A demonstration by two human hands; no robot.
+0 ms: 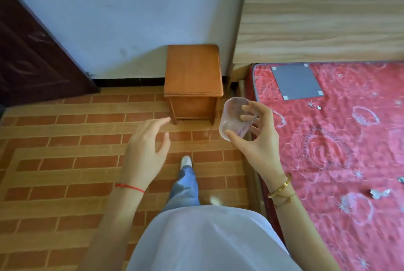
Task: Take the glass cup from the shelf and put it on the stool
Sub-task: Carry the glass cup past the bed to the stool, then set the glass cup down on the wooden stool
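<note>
A clear glass cup (234,117) is gripped in my right hand (260,139), tilted with its mouth toward the upper right, in the air just right of the stool's front corner. The wooden stool (193,69) stands against the wall ahead, its flat brown top bare. My left hand (148,146) hovers lower and to the left of the stool, fingers spread, holding nothing. No shelf is in view.
A bed with a red patterned mattress (341,139) and a wooden headboard (317,21) fills the right side. A dark door (32,52) stands at the left. The floor is brick-patterned tile (65,139). My own leg and shoe (185,161) point toward the stool.
</note>
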